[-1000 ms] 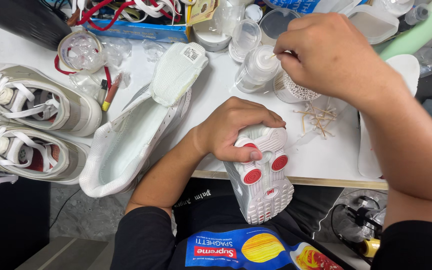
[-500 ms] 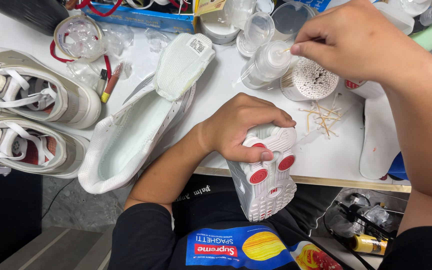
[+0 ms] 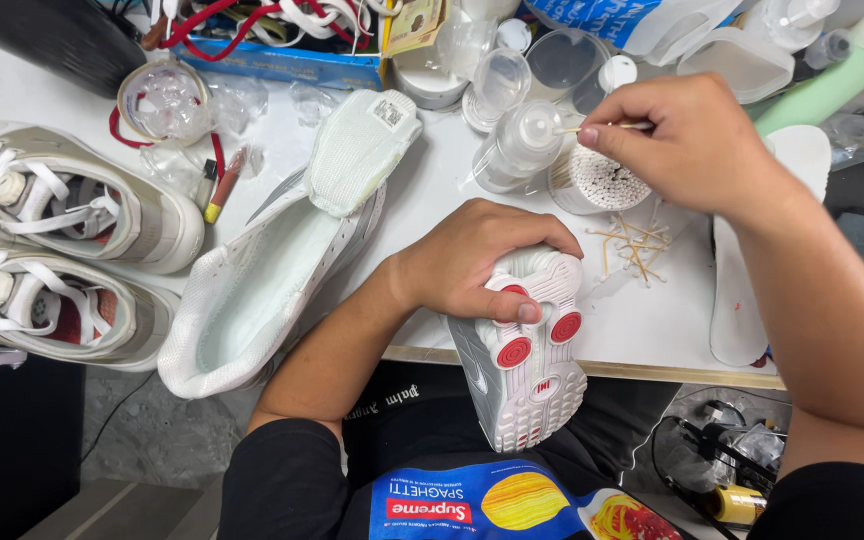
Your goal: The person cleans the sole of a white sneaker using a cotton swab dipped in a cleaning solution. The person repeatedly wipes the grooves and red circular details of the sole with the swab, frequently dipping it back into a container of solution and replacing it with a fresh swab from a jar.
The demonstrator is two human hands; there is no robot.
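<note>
While left hand [image 3: 472,265] grips sneaker [image 3: 522,365], right hand [image 3: 687,140] pinches swab [image 3: 607,127].

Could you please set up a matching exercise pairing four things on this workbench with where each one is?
Things:
1. left hand
2. right hand
3. pair of laced sneakers
4. loose insole

Places:
A. at the left edge of the white table
B. leaning on the rim of the open shoe upper
C. pinching a cotton swab above the round tub of swabs
D. gripping the detached sole with red pods

Pairs: 1-D, 2-C, 3-A, 4-B
</note>
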